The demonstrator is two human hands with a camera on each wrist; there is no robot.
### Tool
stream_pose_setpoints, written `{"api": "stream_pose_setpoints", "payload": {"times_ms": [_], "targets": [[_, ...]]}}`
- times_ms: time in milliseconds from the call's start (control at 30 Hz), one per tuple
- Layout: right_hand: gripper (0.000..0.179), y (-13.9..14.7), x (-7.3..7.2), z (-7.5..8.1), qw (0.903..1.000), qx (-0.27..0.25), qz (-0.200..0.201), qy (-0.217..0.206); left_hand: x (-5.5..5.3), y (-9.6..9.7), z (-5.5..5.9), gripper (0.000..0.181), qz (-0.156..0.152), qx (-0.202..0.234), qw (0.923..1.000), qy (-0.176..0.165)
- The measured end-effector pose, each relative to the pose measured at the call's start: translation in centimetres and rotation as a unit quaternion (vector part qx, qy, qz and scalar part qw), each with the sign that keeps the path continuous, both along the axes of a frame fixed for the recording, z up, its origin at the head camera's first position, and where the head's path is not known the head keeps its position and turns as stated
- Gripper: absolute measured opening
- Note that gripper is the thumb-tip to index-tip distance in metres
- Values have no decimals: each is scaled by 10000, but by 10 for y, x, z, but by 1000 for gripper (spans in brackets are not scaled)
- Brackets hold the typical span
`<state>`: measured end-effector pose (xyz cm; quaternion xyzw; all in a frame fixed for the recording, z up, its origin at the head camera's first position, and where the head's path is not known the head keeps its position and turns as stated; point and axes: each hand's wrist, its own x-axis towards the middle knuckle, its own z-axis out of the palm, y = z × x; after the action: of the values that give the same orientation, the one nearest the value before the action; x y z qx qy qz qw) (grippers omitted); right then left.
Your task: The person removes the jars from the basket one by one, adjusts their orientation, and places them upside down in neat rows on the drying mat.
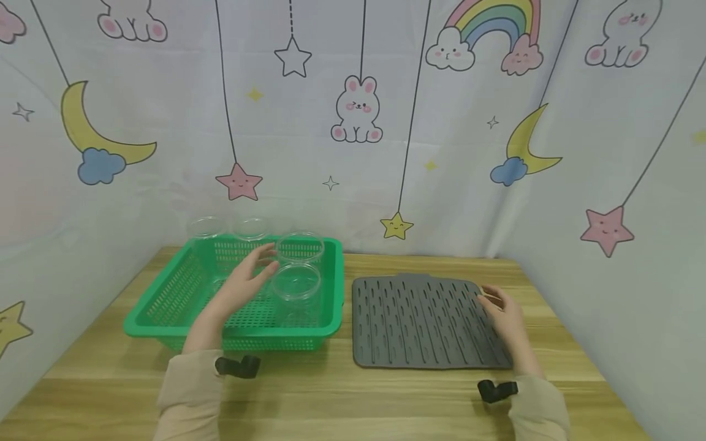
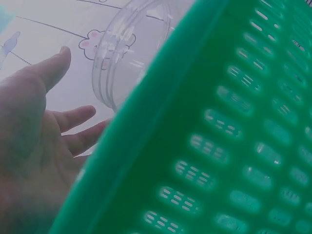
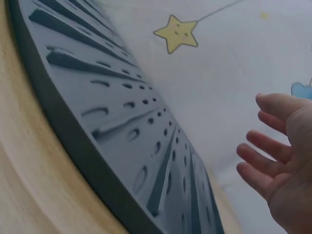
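My left hand [image 1: 247, 283] reaches over the green basket [image 1: 337, 288], thumb and fingers spread beside two clear plastic jars on its right side. The nearer clear jar [image 1: 296, 300] stands just right of the thumb; the farther clear jar [image 1: 299, 248] is close to the fingertips. In the left wrist view, the hand [image 2: 39, 122] shows an unfilled palm, with a jar rim [image 2: 109, 63] beyond the basket wall. My right hand [image 1: 504, 315] hovers at the right edge of a grey ridged mat [image 1: 419, 324], fingers loosely bent. Nothing lies in its palm in the right wrist view.
Two more clear jars, one at the back left [image 1: 206, 228] and another at the back middle [image 1: 252, 229], stand in the basket. The wooden table [image 1: 331, 398] carries both basket and mat. A printed white curtain [image 1: 331, 159] hangs behind and along the sides.
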<state>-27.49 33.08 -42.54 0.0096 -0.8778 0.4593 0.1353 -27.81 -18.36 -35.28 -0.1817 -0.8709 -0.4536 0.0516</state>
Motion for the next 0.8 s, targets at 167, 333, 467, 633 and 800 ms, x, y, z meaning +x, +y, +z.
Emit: {"api": "stream_pose_setpoints", "payload": {"times_ms": [167, 333, 467, 633, 800], "targets": [[50, 12, 1, -8, 9995, 61, -166, -254, 2, 1, -4, 62, -121, 133, 9998, -81], [53, 19, 3, -13, 9971, -306, -316, -615, 3, 2, -7, 65, -209, 239, 9994, -157], [53, 25, 4, -17, 9935, -793, -373, -729, 2, 0, -10, 72, -260, 234, 9992, -194], [53, 32, 5, -25, 9910, -919, -292, -933, 1, -1, -13, 89, -378, 141, 9991, -140], [53, 37, 3, -30, 9913, -670, -287, -1091, -1, -1, -16, 101, -475, 88, 9986, -209]]}}
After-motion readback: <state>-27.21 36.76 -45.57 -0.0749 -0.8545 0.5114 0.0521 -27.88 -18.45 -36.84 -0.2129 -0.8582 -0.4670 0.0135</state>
